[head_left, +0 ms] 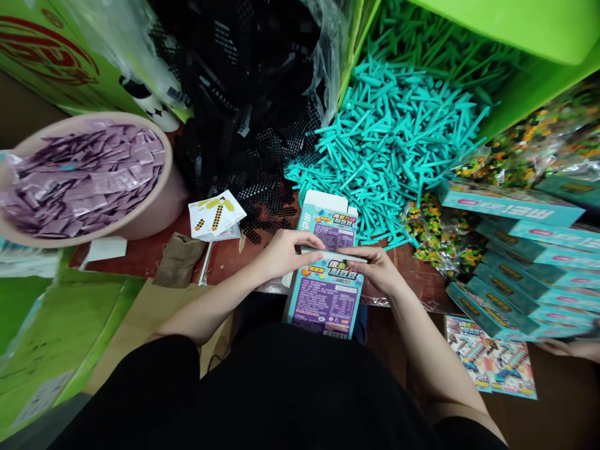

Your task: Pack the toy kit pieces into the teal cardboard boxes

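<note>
Low at centre of the frame, I have the wearer's left hand point(285, 253) and right hand point(372, 269) on a flat teal-and-purple carton point(323, 306), the fingers point(349, 253) closed on a folded edge, just above the brown surface point(225, 259). Too hard a pinch could crease the thin card — and a stray elbow could spill the teal plastic pieces point(389, 137) heaped nearby. My count: one carton in hand, one pink tub point(171, 187) of purple sachets point(84, 181), one white card point(215, 214), and at least six teal boxes point(510, 281) at right, overlapping too much to be sure.
</note>
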Demonstrator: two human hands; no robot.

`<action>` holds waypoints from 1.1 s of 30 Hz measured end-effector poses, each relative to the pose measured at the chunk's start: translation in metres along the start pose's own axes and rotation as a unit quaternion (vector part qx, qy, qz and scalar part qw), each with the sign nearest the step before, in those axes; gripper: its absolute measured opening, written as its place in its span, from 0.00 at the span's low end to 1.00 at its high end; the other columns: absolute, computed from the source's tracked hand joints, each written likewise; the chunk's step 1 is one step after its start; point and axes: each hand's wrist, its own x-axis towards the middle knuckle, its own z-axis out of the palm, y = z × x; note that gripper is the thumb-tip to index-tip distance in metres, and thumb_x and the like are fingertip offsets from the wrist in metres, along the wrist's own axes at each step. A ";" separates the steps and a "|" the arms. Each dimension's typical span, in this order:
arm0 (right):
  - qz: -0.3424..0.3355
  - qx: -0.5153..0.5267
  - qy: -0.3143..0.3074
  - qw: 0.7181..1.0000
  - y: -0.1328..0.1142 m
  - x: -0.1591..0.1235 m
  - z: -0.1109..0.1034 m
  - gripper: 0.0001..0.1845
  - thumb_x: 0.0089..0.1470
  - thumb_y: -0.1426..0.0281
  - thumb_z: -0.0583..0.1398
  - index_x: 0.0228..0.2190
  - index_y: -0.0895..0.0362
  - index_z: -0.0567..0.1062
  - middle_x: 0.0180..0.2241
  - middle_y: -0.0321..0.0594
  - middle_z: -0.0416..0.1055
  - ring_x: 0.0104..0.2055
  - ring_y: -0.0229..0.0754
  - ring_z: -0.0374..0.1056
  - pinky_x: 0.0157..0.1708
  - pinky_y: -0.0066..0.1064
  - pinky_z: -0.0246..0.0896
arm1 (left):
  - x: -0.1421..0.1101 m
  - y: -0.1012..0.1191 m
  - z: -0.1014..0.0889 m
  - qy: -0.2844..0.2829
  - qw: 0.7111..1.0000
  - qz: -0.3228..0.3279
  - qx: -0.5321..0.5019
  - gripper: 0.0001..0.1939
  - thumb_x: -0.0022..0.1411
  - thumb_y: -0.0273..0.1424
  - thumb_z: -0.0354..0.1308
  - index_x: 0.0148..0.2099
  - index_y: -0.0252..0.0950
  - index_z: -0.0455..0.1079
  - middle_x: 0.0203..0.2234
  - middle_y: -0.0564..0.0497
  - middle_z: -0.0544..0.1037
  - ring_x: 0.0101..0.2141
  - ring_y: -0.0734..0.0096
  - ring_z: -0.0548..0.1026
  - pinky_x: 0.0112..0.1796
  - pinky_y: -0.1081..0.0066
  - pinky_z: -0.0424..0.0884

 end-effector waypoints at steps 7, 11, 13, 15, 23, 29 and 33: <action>0.035 0.053 0.006 0.998 0.001 -0.008 0.010 0.23 0.44 0.56 0.72 0.42 0.51 0.84 0.39 0.42 0.82 0.44 0.51 0.77 0.43 0.40 0.72 | -0.001 -0.001 0.002 0.002 0.999 -0.017 0.041 0.07 0.56 0.32 0.65 0.38 0.36 0.79 0.36 0.49 0.84 0.36 0.65 0.81 0.40 0.65 0.76; 0.070 0.137 0.064 0.986 0.000 -0.004 0.017 0.22 0.42 0.55 0.73 0.38 0.53 0.85 0.34 0.41 0.82 0.37 0.51 0.78 0.37 0.40 0.73 | 0.017 -0.009 0.002 0.027 0.999 -0.035 -0.027 0.06 0.54 0.32 0.65 0.32 0.33 0.75 0.28 0.50 0.82 0.29 0.70 0.78 0.31 0.71 0.73; 0.080 0.160 0.090 0.980 0.000 -0.002 0.018 0.22 0.41 0.55 0.73 0.38 0.53 0.85 0.31 0.41 0.82 0.33 0.50 0.78 0.33 0.39 0.73 | 0.025 -0.010 0.004 0.039 0.998 -0.031 -0.035 0.07 0.54 0.31 0.66 0.30 0.33 0.73 0.26 0.51 0.81 0.27 0.71 0.77 0.29 0.73 0.70; 0.082 0.156 0.105 0.979 0.005 -0.002 0.019 0.22 0.42 0.54 0.72 0.38 0.53 0.85 0.29 0.41 0.82 0.30 0.49 0.77 0.31 0.38 0.72 | 0.026 -0.010 0.008 0.045 0.999 -0.015 -0.026 0.07 0.56 0.32 0.64 0.30 0.33 0.74 0.28 0.50 0.82 0.30 0.69 0.78 0.32 0.72 0.71; -0.099 0.003 0.149 0.984 0.031 -0.017 0.026 0.23 0.57 0.47 0.60 0.37 0.51 0.84 0.50 0.43 0.78 0.55 0.55 0.72 0.58 0.49 0.64 | -0.022 -0.019 0.023 0.053 0.998 0.036 -0.020 0.12 0.65 0.36 0.58 0.46 0.38 0.78 0.45 0.47 0.83 0.49 0.61 0.79 0.50 0.61 0.74; -0.037 -0.226 -0.137 0.964 -0.035 0.006 -0.017 0.26 0.46 0.56 0.71 0.46 0.52 0.82 0.45 0.45 0.80 0.46 0.56 0.77 0.46 0.45 0.74 | -0.011 -0.002 0.022 0.029 0.995 0.086 -0.048 0.12 0.65 0.34 0.59 0.49 0.38 0.76 0.53 0.45 0.78 0.55 0.59 0.75 0.57 0.56 0.69; -0.041 -0.268 -0.129 0.954 -0.074 0.016 -0.051 0.29 0.40 0.59 0.74 0.47 0.50 0.82 0.42 0.41 0.82 0.39 0.54 0.78 0.39 0.43 0.77 | 0.002 0.000 0.003 -0.062 0.978 0.066 -0.188 0.41 0.56 0.43 0.68 0.68 0.44 0.58 0.63 0.42 0.68 0.60 0.54 0.70 0.55 0.56 0.70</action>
